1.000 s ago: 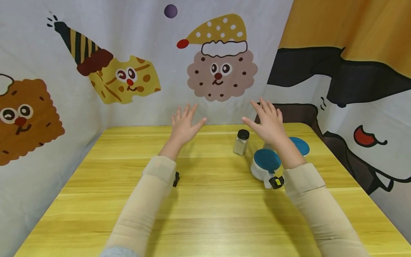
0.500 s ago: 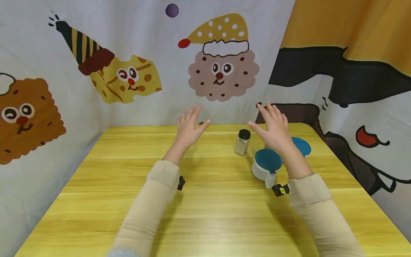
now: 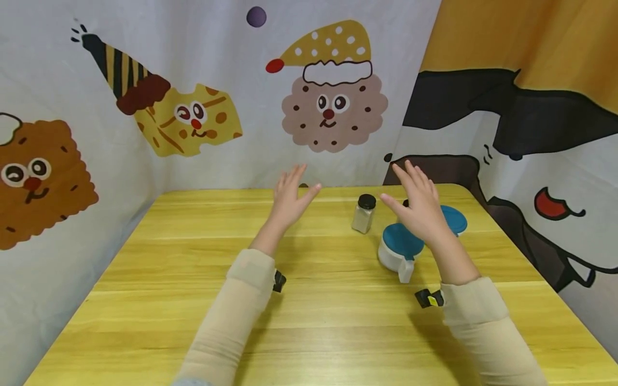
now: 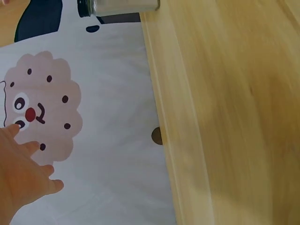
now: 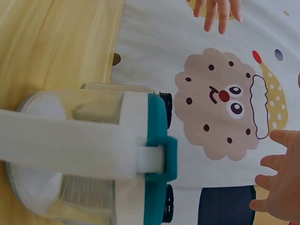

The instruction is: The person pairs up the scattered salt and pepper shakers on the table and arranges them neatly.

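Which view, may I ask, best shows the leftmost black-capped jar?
The head view: the jar appears whole, unobstructed. The left wrist view crops one side; in the right wrist view, the handled container mostly hides it.

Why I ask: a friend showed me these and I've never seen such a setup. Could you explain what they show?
There's no machine here: these are a person's own bare left hand and right hand, both raised with fingers spread, holding nothing. The wide picture comes from a camera on the person's head, looking forward and down. The other two come from cameras on the wrists, so the scene looks turned sideways there.

On the wooden table stand a black-lidded bottle, a jar with a blue lid and white handle, and, partly hidden behind the right arm, something with another blue lid. A second black lid shows past the jar in the right wrist view. Behind everything hangs a cloth with cartoon faces.
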`<move>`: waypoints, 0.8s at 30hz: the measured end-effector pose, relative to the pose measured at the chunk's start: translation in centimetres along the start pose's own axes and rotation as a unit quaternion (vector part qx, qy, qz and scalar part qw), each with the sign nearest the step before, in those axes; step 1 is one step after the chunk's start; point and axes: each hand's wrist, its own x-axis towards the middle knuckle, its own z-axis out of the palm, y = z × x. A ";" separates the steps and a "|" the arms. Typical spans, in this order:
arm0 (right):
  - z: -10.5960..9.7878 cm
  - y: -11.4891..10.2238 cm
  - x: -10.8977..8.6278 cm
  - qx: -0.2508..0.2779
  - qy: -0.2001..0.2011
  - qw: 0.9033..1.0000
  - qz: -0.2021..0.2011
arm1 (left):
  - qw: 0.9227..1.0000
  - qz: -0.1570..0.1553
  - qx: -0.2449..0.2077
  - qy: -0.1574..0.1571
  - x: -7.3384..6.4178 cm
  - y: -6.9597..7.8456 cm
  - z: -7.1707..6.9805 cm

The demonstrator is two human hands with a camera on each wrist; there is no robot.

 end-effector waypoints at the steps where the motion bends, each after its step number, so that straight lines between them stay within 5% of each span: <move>1: 0.0 0.1 -0.1 0.004 0.000 1.000 0.000 | 1.000 0.001 -0.004 0.000 0.0 0.1 0.1; 24: 0.1 1.5 -3.7 0.075 0.015 0.997 0.006 | 0.996 0.010 -0.088 -0.008 -0.8 0.7 3.5</move>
